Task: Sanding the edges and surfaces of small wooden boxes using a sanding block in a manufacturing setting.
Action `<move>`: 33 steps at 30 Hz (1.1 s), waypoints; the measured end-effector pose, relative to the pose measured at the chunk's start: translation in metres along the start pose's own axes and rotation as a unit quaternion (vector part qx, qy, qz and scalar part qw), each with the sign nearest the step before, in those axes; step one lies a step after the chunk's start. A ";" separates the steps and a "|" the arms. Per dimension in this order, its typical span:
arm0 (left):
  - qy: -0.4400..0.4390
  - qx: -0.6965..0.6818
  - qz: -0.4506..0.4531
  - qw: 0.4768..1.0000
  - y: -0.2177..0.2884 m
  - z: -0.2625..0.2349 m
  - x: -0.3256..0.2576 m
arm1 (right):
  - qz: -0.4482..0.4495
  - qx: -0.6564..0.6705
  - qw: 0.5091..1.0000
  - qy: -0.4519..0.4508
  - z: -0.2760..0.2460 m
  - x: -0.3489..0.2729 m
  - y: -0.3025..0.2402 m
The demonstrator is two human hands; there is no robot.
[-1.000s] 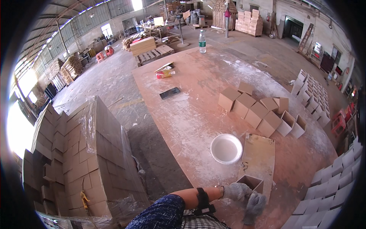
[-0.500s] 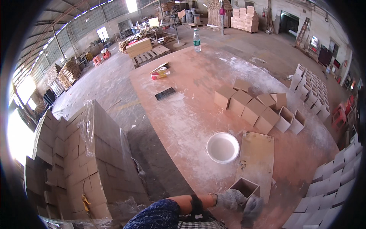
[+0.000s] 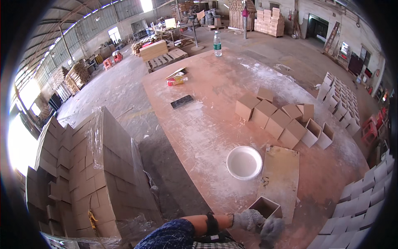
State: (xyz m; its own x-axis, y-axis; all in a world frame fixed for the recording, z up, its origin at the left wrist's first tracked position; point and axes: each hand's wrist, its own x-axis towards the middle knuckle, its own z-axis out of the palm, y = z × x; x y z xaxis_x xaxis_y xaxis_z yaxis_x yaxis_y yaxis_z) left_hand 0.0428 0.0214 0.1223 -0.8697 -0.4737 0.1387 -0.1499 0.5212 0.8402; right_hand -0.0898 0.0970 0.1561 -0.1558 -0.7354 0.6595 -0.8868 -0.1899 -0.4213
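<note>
A: What has shifted around the grip?

B: Compared with a second ago, the open box (image 3: pixel 269 207) has come nearer the person and a little leftward against the board (image 3: pixel 282 166); the gloved left hand (image 3: pixel 248 220) has gone with it, fingers closed on its near left side.

A: And the right hand (image 3: pixel 272 230)?

B: It was sharp then, at the near rim; now it is a grey blur by the box's near right side; whether it pinches the wall or is spread, I cannot tell.

A: Where exactly is the box?

B: At the left hand's fingers, mouth upward, just beyond both hands; past the grip, slightly leftward, stands the white bowl (image 3: pixel 243 178); the grouped boxes (image 3: pixel 275 120) lie farther out, rightward; bowl and group stay as they were.
</note>
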 end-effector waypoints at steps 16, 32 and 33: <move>-0.024 -0.396 -0.001 0.918 0.002 -0.010 -0.017 | -0.146 -0.069 0.983 -0.081 -0.008 -0.001 0.016; -0.079 -0.033 -0.006 0.996 -0.021 -0.009 -0.011 | 0.151 -0.032 0.983 -0.099 0.011 -0.002 0.041; -0.054 -0.062 0.015 0.997 -0.017 -0.010 -0.008 | 0.203 -0.069 0.970 -0.117 0.013 0.013 0.058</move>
State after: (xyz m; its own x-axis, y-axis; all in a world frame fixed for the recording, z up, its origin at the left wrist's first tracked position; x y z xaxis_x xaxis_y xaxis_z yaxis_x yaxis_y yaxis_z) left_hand 0.0573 0.0099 0.1121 -0.9191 -0.3774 0.1134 -0.0695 0.4384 0.8961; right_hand -0.1380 0.0684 0.1320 -0.4152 -0.8618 0.2912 -0.8253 0.2222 -0.5190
